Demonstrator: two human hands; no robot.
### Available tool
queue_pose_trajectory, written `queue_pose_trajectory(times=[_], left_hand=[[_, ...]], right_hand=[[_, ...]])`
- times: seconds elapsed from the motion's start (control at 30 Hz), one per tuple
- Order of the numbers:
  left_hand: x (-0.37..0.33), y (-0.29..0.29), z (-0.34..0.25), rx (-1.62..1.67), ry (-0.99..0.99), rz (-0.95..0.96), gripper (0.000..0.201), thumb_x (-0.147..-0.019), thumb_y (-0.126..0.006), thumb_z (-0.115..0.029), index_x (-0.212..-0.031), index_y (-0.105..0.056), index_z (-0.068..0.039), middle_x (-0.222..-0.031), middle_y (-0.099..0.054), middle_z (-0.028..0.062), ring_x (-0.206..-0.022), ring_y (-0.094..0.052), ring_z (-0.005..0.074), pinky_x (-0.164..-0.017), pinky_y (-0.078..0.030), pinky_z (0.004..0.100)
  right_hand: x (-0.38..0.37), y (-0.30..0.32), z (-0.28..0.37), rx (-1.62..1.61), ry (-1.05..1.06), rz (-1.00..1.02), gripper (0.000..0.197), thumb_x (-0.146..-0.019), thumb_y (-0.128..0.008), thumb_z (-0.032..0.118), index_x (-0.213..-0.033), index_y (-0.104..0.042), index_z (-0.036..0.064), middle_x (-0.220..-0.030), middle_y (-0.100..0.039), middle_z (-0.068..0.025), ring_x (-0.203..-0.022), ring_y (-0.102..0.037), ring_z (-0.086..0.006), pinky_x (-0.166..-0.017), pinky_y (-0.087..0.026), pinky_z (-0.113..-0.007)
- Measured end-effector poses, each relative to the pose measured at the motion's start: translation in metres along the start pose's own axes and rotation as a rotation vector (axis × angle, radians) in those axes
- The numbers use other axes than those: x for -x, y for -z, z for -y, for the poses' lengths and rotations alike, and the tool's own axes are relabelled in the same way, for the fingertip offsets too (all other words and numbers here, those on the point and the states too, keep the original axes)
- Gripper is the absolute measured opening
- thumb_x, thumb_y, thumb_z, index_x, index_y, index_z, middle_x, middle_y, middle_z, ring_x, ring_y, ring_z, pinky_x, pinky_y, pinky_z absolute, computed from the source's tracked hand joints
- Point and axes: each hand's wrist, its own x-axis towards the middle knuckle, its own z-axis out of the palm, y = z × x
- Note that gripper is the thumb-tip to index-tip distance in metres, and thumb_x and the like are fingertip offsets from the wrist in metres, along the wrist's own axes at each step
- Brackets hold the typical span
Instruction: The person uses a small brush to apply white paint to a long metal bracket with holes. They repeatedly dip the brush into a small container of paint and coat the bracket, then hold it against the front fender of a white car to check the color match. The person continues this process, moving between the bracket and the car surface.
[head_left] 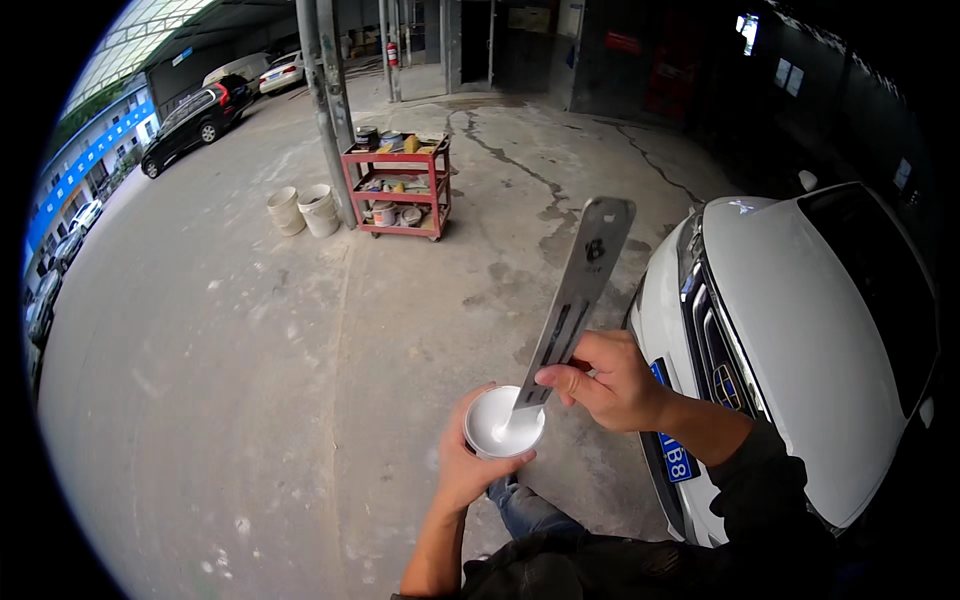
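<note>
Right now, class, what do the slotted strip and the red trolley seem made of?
Slotted strip: probably metal, grey with a dull sheen, thin and straight-edged. Red trolley: perhaps painted metal, given its slim posts and coloured frame; gloss too distant to judge.

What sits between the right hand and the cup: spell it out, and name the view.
The lower end of the flat metal strip, slanting from the right hand into the cup; the head view shows it.

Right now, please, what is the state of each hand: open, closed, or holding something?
Left hand: closed around a cup of white liquid.
Right hand: closed, holding a flat metal strip slanting into the cup.
</note>
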Motion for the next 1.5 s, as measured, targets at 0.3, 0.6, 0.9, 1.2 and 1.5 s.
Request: queue_pose_trajectory(times=[0.3,0.6,0.9,1.2,1.5], left_hand=[[-0.298,-0.004,0.073,0.046,0.069,0.17,0.091,-0.057,-0.092,-0.006,-0.135,-0.047,-0.002,-0.129,-0.056,0.0093,-0.116,-0.058,0.0208,-0.098,-0.049,0.0361],[-0.559,-0.026,0.149,0.098,0.103,0.314,0.088,-0.058,-0.09,-0.003,-0.135,-0.048,-0.001,-0.122,-0.06,0.0082,-0.11,-0.06,0.0194,-0.096,-0.05,0.0343],[-0.851,-0.1,0.218,0.181,0.108,0.707,0.089,-0.058,-0.091,0.0,-0.136,-0.048,-0.003,-0.125,-0.06,0.008,-0.114,-0.059,0.0181,-0.097,-0.05,0.034],[-1.08,-0.249,0.299,0.29,0.173,0.967,0.087,-0.059,-0.09,0.001,-0.135,-0.049,-0.003,-0.127,-0.057,0.0077,-0.117,-0.057,0.0183,-0.099,-0.047,0.0346],[-1.264,-0.42,0.357,0.331,0.196,1.139,0.091,-0.058,-0.092,-0.003,-0.137,-0.048,-0.005,-0.129,-0.057,0.0073,-0.118,-0.056,0.0183,-0.101,-0.046,0.0342]], right_hand=[[-0.176,0.079,-0.206,0.047,-0.137,-0.238,0.021,-0.091,-0.071,0.015,-0.086,-0.058,-0.0008,-0.07,-0.063,-0.0154,-0.055,-0.058,-0.0277,-0.052,-0.045,-0.036],[-0.313,0.169,-0.372,0.279,-0.127,-0.262,0.015,-0.088,-0.073,0.01,-0.089,-0.065,-0.0018,-0.07,-0.062,-0.0124,-0.059,-0.058,-0.0234,-0.054,-0.044,-0.034],[-0.441,0.289,-0.536,0.375,-0.335,-0.568,0.018,-0.088,-0.075,0.015,-0.089,-0.066,-0.0005,-0.07,-0.063,-0.012,-0.06,-0.061,-0.0246,-0.057,-0.047,-0.033],[-0.49,0.441,-0.711,0.53,-0.431,-0.639,0.017,-0.09,-0.073,0.015,-0.092,-0.066,-0.0008,-0.076,-0.066,-0.0114,-0.064,-0.062,-0.0227,-0.059,-0.047,-0.032],[-0.533,0.618,-0.851,0.669,-0.458,-0.626,0.016,-0.091,-0.071,0.013,-0.094,-0.066,-0.0007,-0.076,-0.064,-0.0127,-0.064,-0.062,-0.0255,-0.06,-0.049,-0.034]])
